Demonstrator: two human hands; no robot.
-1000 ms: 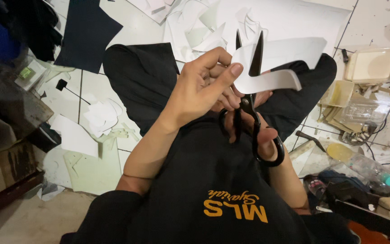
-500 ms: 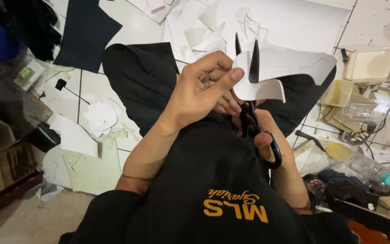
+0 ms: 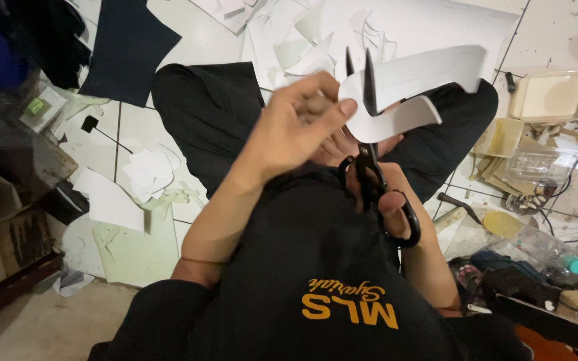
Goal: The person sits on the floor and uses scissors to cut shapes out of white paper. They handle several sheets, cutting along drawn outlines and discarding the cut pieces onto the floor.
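My left hand (image 3: 296, 127) is raised in front of my chest and pinches a curved piece of white paper (image 3: 409, 87) by its left end. Black scissors (image 3: 372, 167) point upward, their blades apart around the paper's inner edge. My right hand (image 3: 386, 197) holds the scissors by their black loops, with fingers through the handles, low beside my black shirt. The paper splits into two strips, one upper and one lower, curling to the right.
Paper scraps (image 3: 148, 170) and white sheets (image 3: 396, 20) litter the tiled floor. A dark sheet (image 3: 128, 47) lies at top left. Plastic boxes (image 3: 550, 97), a clear bottle (image 3: 546, 247) and cables crowd the right; cardboard and clutter stand at left.
The scissors' blades have moved further along the paper and the strips have spread wider apart. My left hand has turned the paper slightly to the right.
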